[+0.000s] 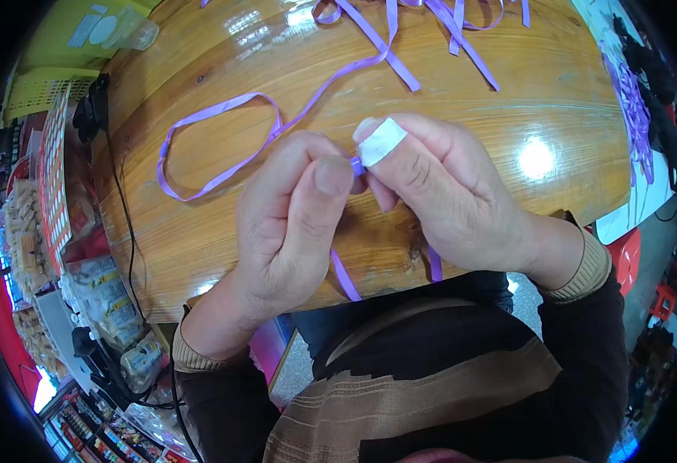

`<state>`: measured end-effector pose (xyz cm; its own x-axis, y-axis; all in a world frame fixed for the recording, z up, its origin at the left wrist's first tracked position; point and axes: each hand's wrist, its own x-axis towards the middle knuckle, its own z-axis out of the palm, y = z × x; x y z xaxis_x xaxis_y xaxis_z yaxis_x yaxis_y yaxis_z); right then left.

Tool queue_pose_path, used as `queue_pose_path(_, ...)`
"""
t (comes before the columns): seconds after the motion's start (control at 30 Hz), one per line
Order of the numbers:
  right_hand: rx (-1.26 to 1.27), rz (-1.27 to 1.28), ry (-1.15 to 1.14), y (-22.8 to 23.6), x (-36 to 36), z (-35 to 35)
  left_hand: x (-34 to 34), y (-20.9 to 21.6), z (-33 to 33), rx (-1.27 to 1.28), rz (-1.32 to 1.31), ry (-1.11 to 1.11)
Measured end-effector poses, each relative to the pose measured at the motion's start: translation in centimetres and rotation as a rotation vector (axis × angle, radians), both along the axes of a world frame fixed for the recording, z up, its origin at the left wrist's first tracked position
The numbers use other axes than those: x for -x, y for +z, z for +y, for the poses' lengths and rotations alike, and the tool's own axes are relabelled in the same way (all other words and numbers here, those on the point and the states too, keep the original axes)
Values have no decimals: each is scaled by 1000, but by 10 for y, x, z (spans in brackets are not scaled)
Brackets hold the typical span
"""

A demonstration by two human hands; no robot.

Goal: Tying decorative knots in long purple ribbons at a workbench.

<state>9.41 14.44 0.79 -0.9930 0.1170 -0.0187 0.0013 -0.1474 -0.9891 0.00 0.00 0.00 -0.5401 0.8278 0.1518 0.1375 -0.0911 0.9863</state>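
At the far left, clear plastic bags (pixel 28 224) hold beige pieces whose kind I cannot tell. Beside them stands a red-and-white patterned sheet (pixel 57 181), its printing too small to make out. Next to it, lower, a transparent bag (pixel 105 297) holds white packets with yellow bands and dark print, also too small to make out. Above, a yellow perforated basket (pixel 49 91) shows its slotted side, and near the far left corner of the wooden table (pixel 508 131) is a clear plastic cup (pixel 139 32), its contents indistinct, just beside a pale label (pixel 85 28). A black cable (pixel 122 202) runs down the table's left edge.

On the tabletop lies a loop of purple ribbon (pixel 219 103), one strand running up toward more ribbon lengths (pixel 369 35) at the far edge. The left hand (pixel 288 224) has its thumb and curled fingers closed on a short piece of ribbon (pixel 357 165) between the two hands. The right hand (pixel 458 181), white tape (pixel 383 142) around its thumb, pinches the same piece, fingers together. Two purple ends (pixel 344 275) hang below the hands. Far right, a bundle of purple strips (pixel 633 116) lies over a white surface (pixel 614 225).
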Motion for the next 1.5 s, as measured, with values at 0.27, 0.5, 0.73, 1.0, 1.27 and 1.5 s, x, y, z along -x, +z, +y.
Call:
queue_pose_path(0.27,-34,78,-8,-6,-2,-4,8,-10,9,-185,749,55)
queue_pose_path(0.5,172,-73,41,0,-3,-3,14,-10,13,-201,1104,109)
queue_pose_path(0.73,216,-49,33,0,-2,0,13,-7,9,-132,715,12)
queue_pose_path(1.0,163,-22,29,-6,0,3,-4,-2,2,-89,42,27)
queue_pose_path(1.27,190,90,24,0,-3,5,-1,2,3,-92,-314,-16)
queue_pose_path(1.5,-511,282,-133,-7,2,6,-1,2,-1,-79,-314,-12)
